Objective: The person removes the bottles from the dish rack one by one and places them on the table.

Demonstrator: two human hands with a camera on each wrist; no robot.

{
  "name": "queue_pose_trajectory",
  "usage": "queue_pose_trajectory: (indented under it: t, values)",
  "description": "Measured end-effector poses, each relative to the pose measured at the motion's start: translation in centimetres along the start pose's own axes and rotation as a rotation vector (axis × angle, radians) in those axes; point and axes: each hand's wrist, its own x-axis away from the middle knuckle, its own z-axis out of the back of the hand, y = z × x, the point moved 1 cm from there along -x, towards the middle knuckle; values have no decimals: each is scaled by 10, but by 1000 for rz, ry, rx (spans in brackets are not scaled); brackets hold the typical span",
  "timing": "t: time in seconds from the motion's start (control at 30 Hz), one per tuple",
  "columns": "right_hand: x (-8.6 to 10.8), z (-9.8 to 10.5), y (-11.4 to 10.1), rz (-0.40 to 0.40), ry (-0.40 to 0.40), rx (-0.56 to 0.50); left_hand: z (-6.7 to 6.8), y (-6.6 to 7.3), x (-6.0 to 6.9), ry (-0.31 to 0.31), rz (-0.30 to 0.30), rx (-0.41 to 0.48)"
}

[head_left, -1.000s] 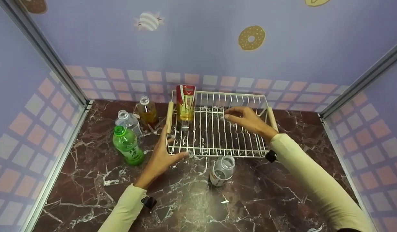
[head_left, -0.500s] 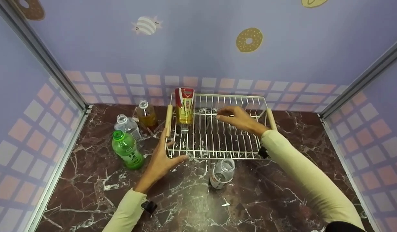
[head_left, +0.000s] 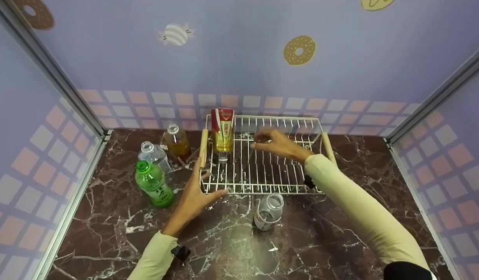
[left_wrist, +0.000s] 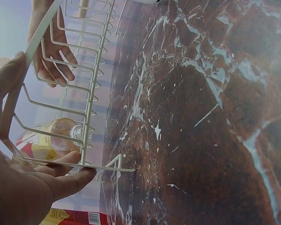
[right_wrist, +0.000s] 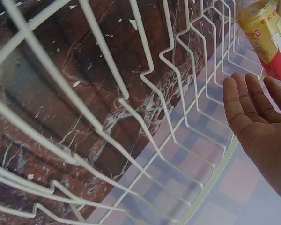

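A white wire dish rack (head_left: 263,188) with wooden handles stands on the counter. My left hand (head_left: 193,198) is at its front left corner, fingers extended and thumb spread; in the left wrist view its fingers touch the handle and wires. A plastic bottle with a red and yellow label (head_left: 223,132) leans neck-down in the rack's left end, also seen as a bottle (right_wrist: 267,47) in the right wrist view. My right hand (head_left: 278,144) hovers over the rack's middle, fingers loosely bent, holding nothing. A clear wide-mouthed jar (head_left: 268,212) stands before the rack.
Left of the rack stand a green bottle (head_left: 156,184), a clear bottle (head_left: 156,155) and a bottle of amber liquid (head_left: 178,142), all without caps. Patterned walls (head_left: 239,70) close in the back and both sides of the marbled counter (head_left: 208,249).
My right hand has moved left over the rack, toward the bottle in it. The left hand stays at the rack's corner. The whole view has shifted slightly downward in the frame.
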Motion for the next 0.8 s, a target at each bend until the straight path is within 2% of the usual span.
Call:
queue_pose_trajectory:
  t: [0.3, 0.4, 0.57, 0.8]
  values:
    - [-16, -10, -6, 45, -25, 41, 0, -1, 0, 0, 0, 2]
    - [-21, -12, -7, 39, -34, 44, 0, -2, 0, 3, 1, -7]
    - [-28, -17, -9, -8, -69, 12, 1, -1, 1, 12, 2, -39]
    - [-41, -26, -12, -5, -93, -41, 0, -1, 1, 12, -2, -44]
